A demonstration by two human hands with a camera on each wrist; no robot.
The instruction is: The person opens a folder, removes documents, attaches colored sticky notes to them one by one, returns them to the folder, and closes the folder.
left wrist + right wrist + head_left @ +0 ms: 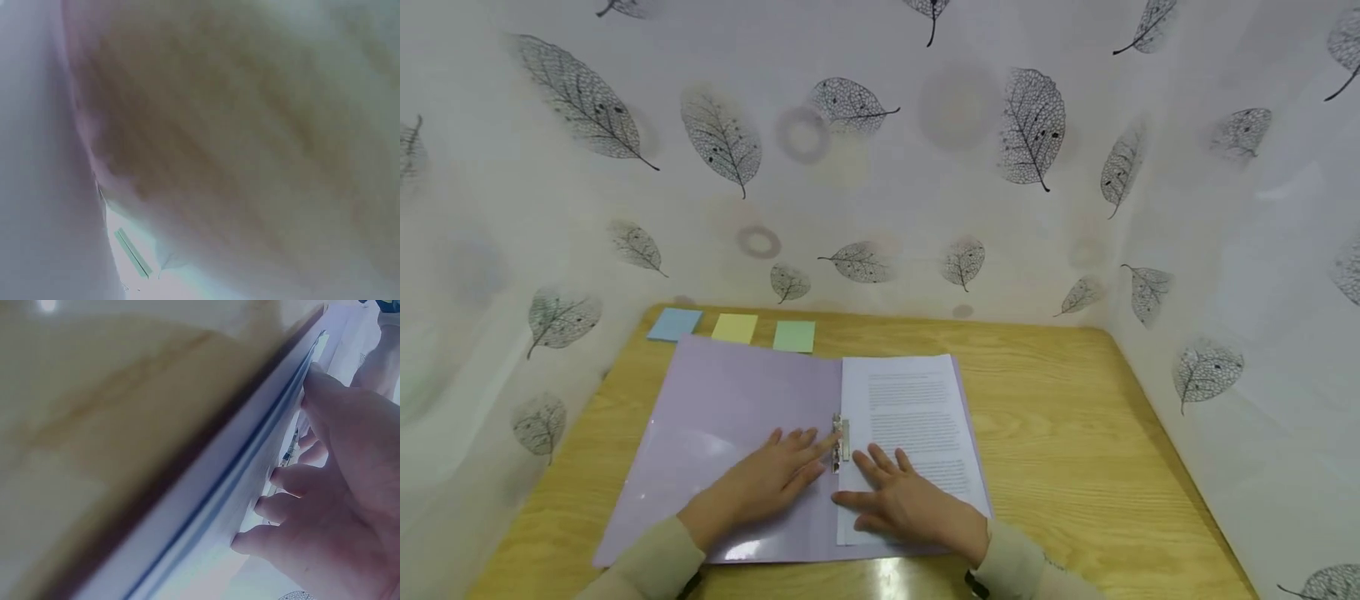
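Note:
A purple folder (737,400) lies opened flat, with a stack of printed paper sheets (913,408) on its right side. Along the fold, a metal binder clip (837,454) sits at the papers' left edge. My left hand (767,479) reaches across the left cover, fingers extended and fingertips right at the clip. Spread over the lower part of the sheets is my right hand (902,504), its fingertips resting on the top page. The right wrist view shows the right hand (337,494) above the edge of the paper stack (206,531). A blurred surface fills most of the left wrist view.
Behind the folder, blue (674,324), yellow (734,328) and green (794,336) sticky note pads lie in a row. The wooden table (1060,433) extends to the right. A leaf-patterned curtain (880,200) encloses the back and both sides.

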